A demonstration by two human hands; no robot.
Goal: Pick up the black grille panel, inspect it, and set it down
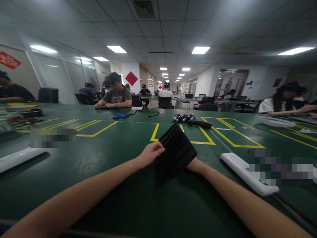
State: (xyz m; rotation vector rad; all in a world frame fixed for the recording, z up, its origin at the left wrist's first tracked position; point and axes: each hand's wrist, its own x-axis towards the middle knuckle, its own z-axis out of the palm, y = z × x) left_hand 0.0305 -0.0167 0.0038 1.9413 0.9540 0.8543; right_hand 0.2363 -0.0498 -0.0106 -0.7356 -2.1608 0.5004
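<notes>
A black plastic tray divided into compartments (176,152) is held tilted above the green table, its gridded face toward me. Behind its lower right edge is my right hand (194,165), supporting it; most of that hand's fingers are hidden by the tray. My left hand (151,153) is at the tray's left edge, thumb and fingers pinched together in front of it. Whether a small piece is between those fingertips I cannot make out. The compartments are too dark to show what lies in them.
The green table (111,198) carries yellow tape outlines. Beyond the tray lie a bundle of dark and silver parts (184,118) and a blue item (121,115). A white power strip (247,173) sits right, another white bar (22,158) left. Other people sit around.
</notes>
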